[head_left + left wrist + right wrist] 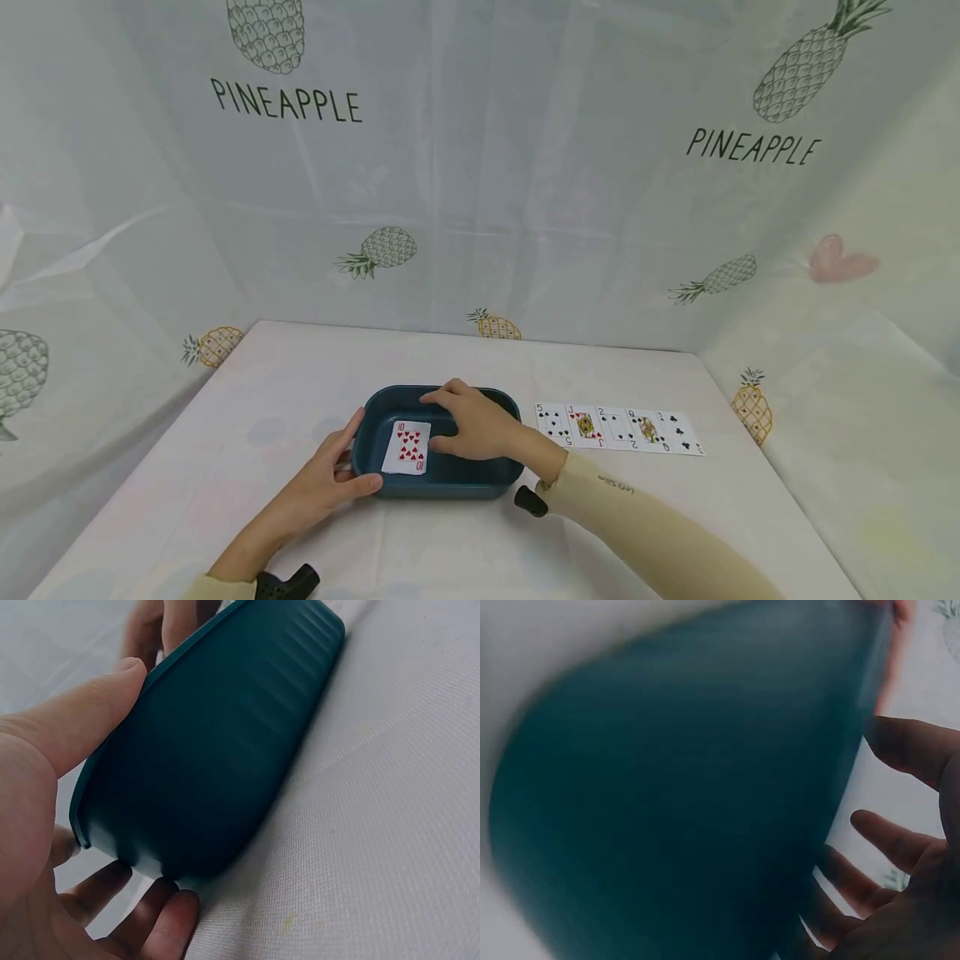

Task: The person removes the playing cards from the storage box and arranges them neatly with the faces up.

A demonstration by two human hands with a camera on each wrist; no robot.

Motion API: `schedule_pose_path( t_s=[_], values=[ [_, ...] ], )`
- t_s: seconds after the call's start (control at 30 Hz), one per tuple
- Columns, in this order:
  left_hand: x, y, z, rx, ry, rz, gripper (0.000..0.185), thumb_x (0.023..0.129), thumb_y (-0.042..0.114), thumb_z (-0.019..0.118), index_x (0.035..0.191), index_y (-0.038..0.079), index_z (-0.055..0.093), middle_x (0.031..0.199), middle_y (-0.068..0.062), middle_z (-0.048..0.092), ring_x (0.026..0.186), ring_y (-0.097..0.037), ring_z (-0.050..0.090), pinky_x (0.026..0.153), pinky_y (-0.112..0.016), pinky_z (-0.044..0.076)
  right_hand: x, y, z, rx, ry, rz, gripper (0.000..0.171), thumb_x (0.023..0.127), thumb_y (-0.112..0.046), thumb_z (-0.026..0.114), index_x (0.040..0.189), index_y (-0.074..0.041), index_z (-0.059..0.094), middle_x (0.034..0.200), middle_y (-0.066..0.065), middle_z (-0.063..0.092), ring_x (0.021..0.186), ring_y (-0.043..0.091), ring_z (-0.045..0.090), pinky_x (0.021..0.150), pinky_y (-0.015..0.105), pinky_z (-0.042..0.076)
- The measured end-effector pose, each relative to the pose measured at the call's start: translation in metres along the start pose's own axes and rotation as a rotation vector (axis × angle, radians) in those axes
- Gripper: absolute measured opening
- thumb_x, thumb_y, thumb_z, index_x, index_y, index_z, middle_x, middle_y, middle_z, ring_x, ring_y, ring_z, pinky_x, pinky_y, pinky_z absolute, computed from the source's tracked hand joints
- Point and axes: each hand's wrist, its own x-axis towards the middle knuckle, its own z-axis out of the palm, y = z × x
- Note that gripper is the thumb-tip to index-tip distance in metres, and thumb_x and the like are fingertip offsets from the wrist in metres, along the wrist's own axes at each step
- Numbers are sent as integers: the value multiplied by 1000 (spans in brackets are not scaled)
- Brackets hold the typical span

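A dark teal tray (450, 487) sits on the table's middle, with a ten of hearts card (407, 447) lying face up inside it. My left hand (347, 467) grips the tray's left end. In the left wrist view its thumb (82, 712) lies on the rim of the tray (225, 750) and its fingers curl under the corner. My right hand (465, 425) hovers over the tray's right half, just right of the card, with fingers spread and holding nothing. The right wrist view shows the relaxed fingers (889, 840) beside the blurred tray (667, 802).
A row of several face-up playing cards (618, 427) lies on the table to the tray's right. A pale cloth with pineapple prints covers the table (285, 375) and the walls behind and beside it. Black wrist mounts (531, 500) show at both sleeves.
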Motion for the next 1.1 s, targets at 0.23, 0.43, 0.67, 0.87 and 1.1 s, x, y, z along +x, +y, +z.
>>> schedule_pose_path(
  t_s=[0.23, 0.43, 0.67, 0.87, 1.1],
  values=[
    [0, 0, 0, 4, -6, 20, 106, 96, 30, 82, 173, 29, 9, 162, -20, 24, 143, -41, 49, 102, -32, 56, 13, -2, 33, 23, -24, 67, 64, 95, -37, 79, 152, -15, 58, 142, 9, 57, 119, 20, 61, 101, 38, 55],
    [-1, 1, 0, -7, -19, 25, 106, 96, 29, 81, 173, 29, 8, 163, -21, 22, 143, -42, 49, 101, -30, 56, 19, -2, 50, 4, -17, 109, 68, 93, -41, 81, 152, -16, 58, 140, 8, 58, 117, 21, 56, 98, 38, 53],
    [0, 0, -1, -16, -36, 41, 106, 97, 27, 80, 173, 28, 6, 163, -22, 21, 145, -44, 45, 101, -28, 55, 20, 0, 61, -76, 2, 124, 75, 90, -49, 83, 153, -18, 57, 138, 6, 55, 116, 21, 50, 98, 42, 50],
    [-1, 0, -3, -31, -44, 33, 105, 98, 26, 79, 173, 31, 5, 164, -21, 19, 145, -43, 45, 98, -26, 55, 18, 1, 66, -78, 27, 95, 75, 90, -50, 83, 152, -17, 57, 139, 6, 51, 118, 23, 47, 102, 50, 46],
    [-1, -1, -3, -55, -51, 28, 106, 98, 25, 79, 173, 31, 4, 164, -21, 17, 146, -43, 43, 98, -25, 54, 20, 1, 66, -47, 24, 96, 76, 90, -48, 83, 153, -13, 57, 140, 7, 49, 118, 23, 46, 102, 50, 45]
  ],
)
